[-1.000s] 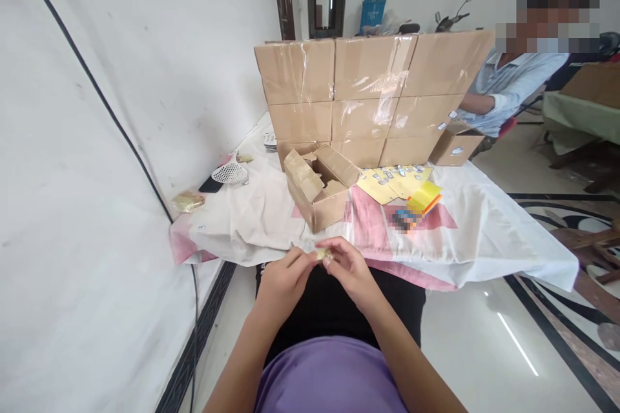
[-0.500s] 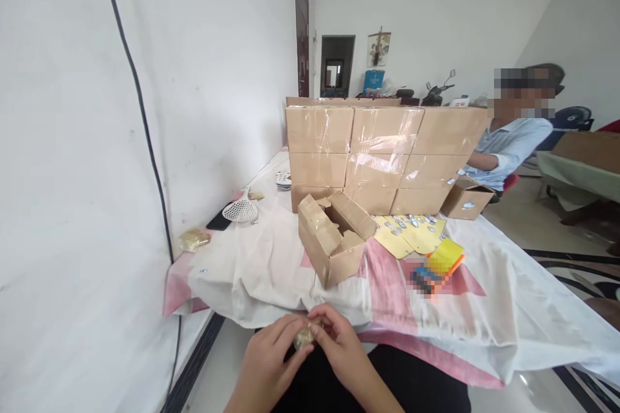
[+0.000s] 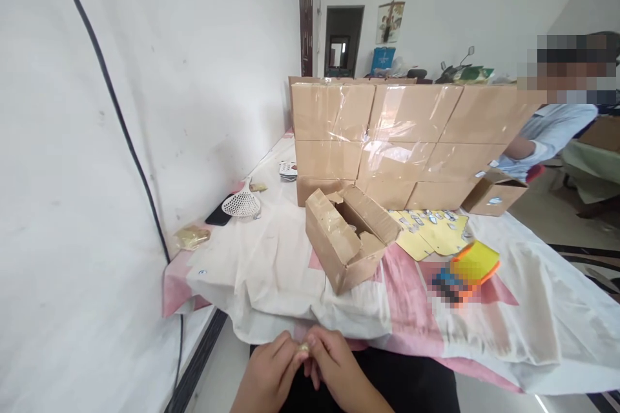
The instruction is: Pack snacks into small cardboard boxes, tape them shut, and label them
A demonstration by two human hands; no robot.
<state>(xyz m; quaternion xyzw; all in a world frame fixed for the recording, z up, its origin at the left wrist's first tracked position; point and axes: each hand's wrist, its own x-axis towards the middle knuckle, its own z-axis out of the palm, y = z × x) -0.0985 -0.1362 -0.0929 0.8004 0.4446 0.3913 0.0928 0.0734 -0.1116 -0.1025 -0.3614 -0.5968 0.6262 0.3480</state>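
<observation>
My left hand point(image 3: 272, 366) and my right hand point(image 3: 335, 362) meet at the table's front edge, above dark-clothed legs. Pinched between both sets of fingertips is a small, shiny, gold-coloured packet point(image 3: 303, 348). Fingers cover most of it, so its contents cannot be made out. Beyond my hands an open cardboard box point(image 3: 325, 248) stands at an angle on the cloth, its flaps folded up and torn at the edges.
Behind the box rises a wall of taped cartons point(image 3: 402, 142). Yellow cards point(image 3: 438, 235) and a yellow-orange pack point(image 3: 477, 261) lie right. A white skimmer point(image 3: 241, 204), dark phone point(image 3: 219, 211) and clear bag point(image 3: 192, 237) lie left. A person point(image 3: 557, 132) sits at the far right.
The gold packet is now mostly covered by my fingers, which have closed tighter around it. My hands sit slightly lower, and the view has shifted a little.
</observation>
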